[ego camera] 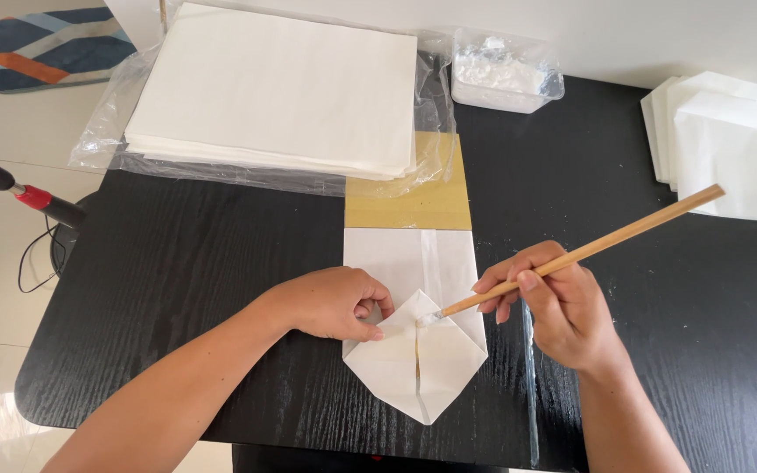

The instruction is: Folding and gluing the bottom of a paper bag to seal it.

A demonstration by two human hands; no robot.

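A white paper piece (pixel 413 350), folded to a point at its near end, lies on the black table (pixel 203 289) over a tan cardboard strip (pixel 406 201). My left hand (pixel 330 302) presses down on the left folded flap with thumb and fingers. My right hand (pixel 558 302) holds a long wooden-handled brush (pixel 589 250). The brush tip touches the paper where the two flaps meet.
A thick stack of white sheets (pixel 278 88) on clear plastic wrap sits at the back. A clear tub of white paste (pixel 503 70) stands to its right. Folded white paper pieces (pixel 716 140) are piled at the far right. A red and black handle (pixel 10 184) pokes in from the left.
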